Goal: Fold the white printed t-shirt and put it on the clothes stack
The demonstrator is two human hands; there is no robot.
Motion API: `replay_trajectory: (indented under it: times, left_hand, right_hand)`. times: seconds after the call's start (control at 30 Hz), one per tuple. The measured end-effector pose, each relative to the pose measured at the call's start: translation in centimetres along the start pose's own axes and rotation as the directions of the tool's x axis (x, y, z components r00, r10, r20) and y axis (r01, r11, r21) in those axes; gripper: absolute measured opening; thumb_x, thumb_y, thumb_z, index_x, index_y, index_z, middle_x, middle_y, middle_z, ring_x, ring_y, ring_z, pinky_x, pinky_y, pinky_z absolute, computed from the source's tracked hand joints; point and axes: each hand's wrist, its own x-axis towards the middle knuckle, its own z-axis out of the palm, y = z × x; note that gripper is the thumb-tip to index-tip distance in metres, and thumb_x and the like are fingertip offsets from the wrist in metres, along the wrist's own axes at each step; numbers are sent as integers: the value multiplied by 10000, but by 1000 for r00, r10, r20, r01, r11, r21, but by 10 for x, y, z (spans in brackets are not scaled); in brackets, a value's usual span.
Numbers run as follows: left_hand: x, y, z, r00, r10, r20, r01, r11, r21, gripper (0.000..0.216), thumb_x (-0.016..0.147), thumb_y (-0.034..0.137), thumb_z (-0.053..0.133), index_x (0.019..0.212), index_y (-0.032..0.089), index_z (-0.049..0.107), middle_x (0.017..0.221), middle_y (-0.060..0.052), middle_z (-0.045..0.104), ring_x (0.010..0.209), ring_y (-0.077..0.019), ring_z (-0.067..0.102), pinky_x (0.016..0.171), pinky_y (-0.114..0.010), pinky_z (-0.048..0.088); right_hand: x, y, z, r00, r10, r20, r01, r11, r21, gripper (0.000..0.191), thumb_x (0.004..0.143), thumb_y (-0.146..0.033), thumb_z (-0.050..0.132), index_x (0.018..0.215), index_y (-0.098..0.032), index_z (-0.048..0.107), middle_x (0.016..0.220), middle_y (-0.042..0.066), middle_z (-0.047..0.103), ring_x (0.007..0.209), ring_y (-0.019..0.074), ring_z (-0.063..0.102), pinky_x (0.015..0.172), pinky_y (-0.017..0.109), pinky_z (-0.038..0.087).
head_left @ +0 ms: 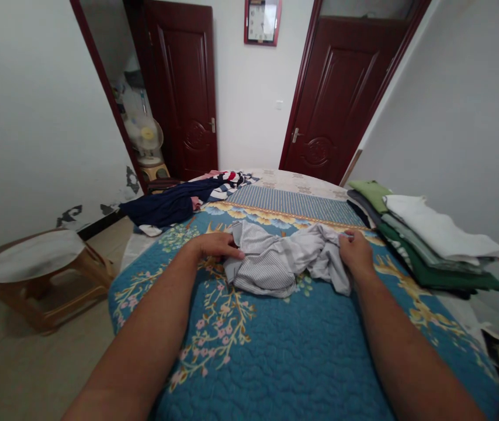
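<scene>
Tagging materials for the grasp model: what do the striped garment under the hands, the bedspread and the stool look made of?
Striped garment: thin woven fabric, likely cotton, matte; it crumples in soft folds under the left hand and right hand.
Bedspread: quilted textile with a slight sheen; stitched puffed pattern, printed flowers.
Stool: light wood frame, smooth finish; pale seat, material unclear.

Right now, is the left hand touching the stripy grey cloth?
Touching. The head view shows the left hand lying on the stripy grey cloth's left edge, fingers overlapping it.

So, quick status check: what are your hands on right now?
Left hand and right hand both gripping the crumpled grey striped garment. It lies on the blue quilt. Folded stack to the right, unsorted pile far left; nothing in the way.
</scene>
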Motion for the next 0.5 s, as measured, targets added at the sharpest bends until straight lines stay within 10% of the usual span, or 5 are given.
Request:
replay_trajectory:
  times: [0.1,0.27,0.37,0.5]
  left_hand:
    - [-3,-1,-1,990,18,137,-16,1000,-19,395,657,567,929,790,213,817,719,-18,742,619,-170,606,559,-254,434]
    - [-2,-9,3,993,113,39,-91,924,-370,347,674,476,960,823,196,818,816,-56,790,738,-212,708,700,-293,545]
    - [5,-12,3,969,151,-194,-241,727,-643,391,732,440,938,987,168,823,971,-108,823,864,-249,762,798,-331,592]
    - [11,-10,-1,818,26,-575,-526,442,-727,385,780,387,892,1068,152,794,1004,-102,824,957,-276,781,851,-356,620]
  right_hand:
    - [5,13,1,988,-7,156,28,991,-134,592,974,-446,487,1369,-61,702,1283,246,747,1192,355,701,1066,459,513]
    - [6,6,-13,926,-201,320,289,923,-254,771,908,-631,659,1489,-124,649,1482,235,665,1356,390,637,1154,478,468]
    - [3,0,-15,840,-215,498,373,896,-241,685,832,-475,766,1445,-178,691,1439,193,709,1275,358,690,1093,429,504]
    - [2,0,-14,881,-64,468,227,926,-302,429,806,-277,664,1204,-165,778,1146,178,802,1065,342,748,937,411,548]
